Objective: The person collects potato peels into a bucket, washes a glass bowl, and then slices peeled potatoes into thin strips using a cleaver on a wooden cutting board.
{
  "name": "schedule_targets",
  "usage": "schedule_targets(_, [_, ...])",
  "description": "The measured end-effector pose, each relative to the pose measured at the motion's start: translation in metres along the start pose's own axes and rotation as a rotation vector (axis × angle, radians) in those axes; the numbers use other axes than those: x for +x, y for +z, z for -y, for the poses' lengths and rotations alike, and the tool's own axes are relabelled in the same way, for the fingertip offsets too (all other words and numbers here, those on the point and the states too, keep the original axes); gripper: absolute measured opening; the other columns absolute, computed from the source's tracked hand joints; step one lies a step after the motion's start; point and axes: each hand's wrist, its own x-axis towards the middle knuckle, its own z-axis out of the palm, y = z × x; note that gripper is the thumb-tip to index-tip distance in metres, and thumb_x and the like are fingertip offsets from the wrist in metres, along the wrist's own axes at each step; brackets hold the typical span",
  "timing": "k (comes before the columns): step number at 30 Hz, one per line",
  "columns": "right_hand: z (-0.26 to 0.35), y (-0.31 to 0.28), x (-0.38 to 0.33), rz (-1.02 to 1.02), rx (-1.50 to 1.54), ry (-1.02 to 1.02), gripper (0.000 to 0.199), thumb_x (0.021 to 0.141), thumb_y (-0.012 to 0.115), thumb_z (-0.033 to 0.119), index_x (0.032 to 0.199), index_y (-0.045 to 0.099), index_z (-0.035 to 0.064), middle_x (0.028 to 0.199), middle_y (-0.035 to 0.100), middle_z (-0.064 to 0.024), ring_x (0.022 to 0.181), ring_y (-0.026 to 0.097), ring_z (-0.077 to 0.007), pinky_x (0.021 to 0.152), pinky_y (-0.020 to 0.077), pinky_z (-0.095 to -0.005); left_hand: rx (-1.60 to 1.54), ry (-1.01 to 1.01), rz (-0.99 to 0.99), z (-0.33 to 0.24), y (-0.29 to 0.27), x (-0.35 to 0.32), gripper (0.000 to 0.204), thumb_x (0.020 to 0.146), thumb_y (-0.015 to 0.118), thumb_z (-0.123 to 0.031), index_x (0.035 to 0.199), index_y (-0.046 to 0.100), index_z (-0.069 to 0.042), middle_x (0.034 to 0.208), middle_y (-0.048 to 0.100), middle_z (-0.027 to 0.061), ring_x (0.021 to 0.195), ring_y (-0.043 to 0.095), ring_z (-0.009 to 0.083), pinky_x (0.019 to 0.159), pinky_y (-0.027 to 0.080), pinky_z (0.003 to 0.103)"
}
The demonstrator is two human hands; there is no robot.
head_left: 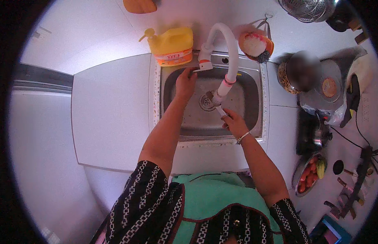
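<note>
While my left hand (pixel 185 82) pinches the orange-trimmed tap lever (pixel 202 67) at the base of the curved white faucet (pixel 225 49), I note my right hand (pixel 234 122) with fingers closed on a small white item (pixel 220 111), kind unclear, beneath the spout (pixel 218 96) over the stainless steel sink (pixel 245 101). Yellow detergent jug (pixel 172 45) on the table behind.

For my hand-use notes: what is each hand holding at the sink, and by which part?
The left hand grips the tap lever at its end. The right hand holds a small pale object under the spout nozzle; its kind cannot be told.
</note>
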Motion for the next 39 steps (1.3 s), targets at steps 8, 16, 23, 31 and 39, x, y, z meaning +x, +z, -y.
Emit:
schedule_targets(8, [-0.020,-0.020,-0.017,0.025,0.883,0.377,0.033,0.093,0.037,0.026,0.114,0.055,0.0065,0.079,0.057,-0.0017,0.050,0.041,-0.0069,0.045,0.0341,-0.0187,0.002,0.050,-0.032,-0.005,0.003,-0.006,0.025,0.082,0.058,-0.016,0.107,0.062,-0.012,0.080,0.065,0.0130,0.076,0.063,0.0256,0.070,0.048,0.034])
schedule_targets(16, [-0.029,-0.020,-0.020,0.187,0.360,0.201,0.037,0.093,0.043,0.030,0.116,0.052,0.0037,0.082,0.058,-0.0046,0.051,0.047,-0.0093,0.044,0.0367,-0.0206,-0.030,0.007,-0.026,-0.001,-0.006,0.006,0.025,0.084,0.054,-0.013,0.108,0.061,-0.009,0.088,0.066,0.0123,0.083,0.064,0.0232,0.074,0.048,0.034])
schedule_targets(23, [-0.145,-0.052,-0.032,-0.250,0.108,-0.288,0.033,0.089,0.055,0.022,0.114,0.052,0.0016,0.102,0.058,-0.0113,0.086,0.056,-0.0141,0.072,0.0482,-0.0310,-0.371,-0.103,-0.150,0.075,-0.031,-0.026,0.030,0.088,0.050,-0.013,0.116,0.055,-0.003,0.094,0.061,0.0061,0.082,0.057,0.0148,0.071,0.046,0.029])
schedule_targets(31, [-0.059,-0.179,-0.177,-0.441,0.399,-0.171,0.032,0.089,0.056,0.028,0.108,0.051,0.0035,0.072,0.055,-0.0019,0.060,0.049,-0.0093,0.053,0.0415,-0.0243,-0.381,-0.490,0.634,-0.009,0.138,-0.203,0.027,0.088,0.053,-0.018,0.109,0.053,-0.002,0.095,0.059,0.0066,0.079,0.058,0.0144,0.067,0.047,0.026])
schedule_targets(39, [-0.123,-0.383,-0.352,-1.049,0.846,-0.708,0.031,0.092,0.049,0.022,0.118,0.051,0.0044,0.084,0.058,-0.0025,0.074,0.054,-0.0099,0.064,0.0465,-0.0234,-0.383,-0.294,0.884,-0.206,0.275,-0.253,0.031,0.082,0.058,-0.020,0.110,0.055,-0.008,0.095,0.062,0.0043,0.084,0.059,0.0159,0.071,0.046,0.028])
